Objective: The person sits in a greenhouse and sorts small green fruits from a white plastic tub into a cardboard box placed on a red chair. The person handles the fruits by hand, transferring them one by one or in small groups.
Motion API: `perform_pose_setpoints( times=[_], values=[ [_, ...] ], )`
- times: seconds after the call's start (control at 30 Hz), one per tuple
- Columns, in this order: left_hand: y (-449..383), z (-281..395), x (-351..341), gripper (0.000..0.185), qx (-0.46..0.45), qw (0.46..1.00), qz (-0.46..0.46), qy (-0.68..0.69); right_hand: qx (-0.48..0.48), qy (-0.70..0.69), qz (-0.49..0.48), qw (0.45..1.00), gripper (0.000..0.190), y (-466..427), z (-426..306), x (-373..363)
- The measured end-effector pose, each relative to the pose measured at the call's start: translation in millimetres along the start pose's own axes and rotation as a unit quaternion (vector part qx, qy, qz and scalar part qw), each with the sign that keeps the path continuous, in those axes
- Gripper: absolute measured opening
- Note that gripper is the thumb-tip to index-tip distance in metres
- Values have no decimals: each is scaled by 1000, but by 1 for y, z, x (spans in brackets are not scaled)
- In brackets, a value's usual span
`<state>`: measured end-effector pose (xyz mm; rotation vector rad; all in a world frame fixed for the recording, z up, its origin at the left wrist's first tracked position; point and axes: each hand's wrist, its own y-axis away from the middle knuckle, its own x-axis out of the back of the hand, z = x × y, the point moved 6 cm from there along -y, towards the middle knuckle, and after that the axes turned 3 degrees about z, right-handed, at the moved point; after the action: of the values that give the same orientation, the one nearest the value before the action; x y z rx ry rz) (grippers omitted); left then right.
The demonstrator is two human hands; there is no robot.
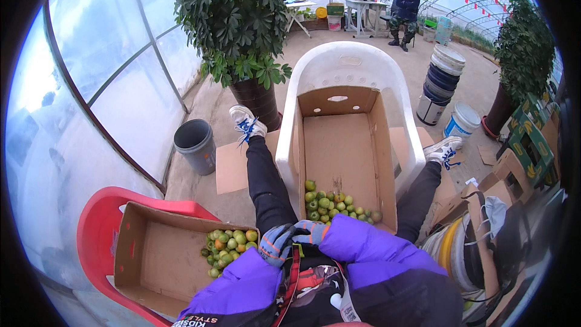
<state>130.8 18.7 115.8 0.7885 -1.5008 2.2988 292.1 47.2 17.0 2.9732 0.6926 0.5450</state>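
My left hand (275,244), in a blue-grey work glove with orange stripes, rests at my lap beside the corner of the left cardboard box (159,254). My right hand (310,231), gloved alike, touches it. Whether the fingers hold anything is hidden. Green and orange-tinged tomatoes (227,247) are heaped at the near right end of the left box, which sits on a red plastic chair (93,231). Straight ahead, a second cardboard box (338,145) rests on a white plastic armchair (349,63). Mostly green tomatoes (329,206) lie at its near end.
A grey bucket (195,147) stands left on the floor. Stacked buckets (440,84) and a white pail (462,120) stand right. Potted plants (256,100) flank the space. Flattened cardboard (231,168) lies underfoot. Cardboard boxes (508,172) crowd my right. A person (405,11) sits far back.
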Motion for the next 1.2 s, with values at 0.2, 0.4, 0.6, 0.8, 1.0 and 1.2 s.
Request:
perform_pose_setpoints(
  times=[0.2,0.4,0.6,0.8,1.0,1.2],
  values=[
    [27,-30,32,52,169,975,107,-98,-15,22,35,999,53,20,-21,34],
    [67,-71,61,62,311,901,74,-292,-215,327,271,879,62,84,91,125],
    [119,-104,39,71,300,887,-1,-350,-332,430,174,822,62,100,140,119],
    [119,-106,41,72,321,885,-17,-337,-335,435,151,822,62,94,149,118],
    [114,-101,41,73,314,891,-3,-329,-326,438,141,826,62,91,166,118],
    [105,-96,42,72,330,889,-18,-317,-335,448,129,818,56,90,162,114]
  ],
)
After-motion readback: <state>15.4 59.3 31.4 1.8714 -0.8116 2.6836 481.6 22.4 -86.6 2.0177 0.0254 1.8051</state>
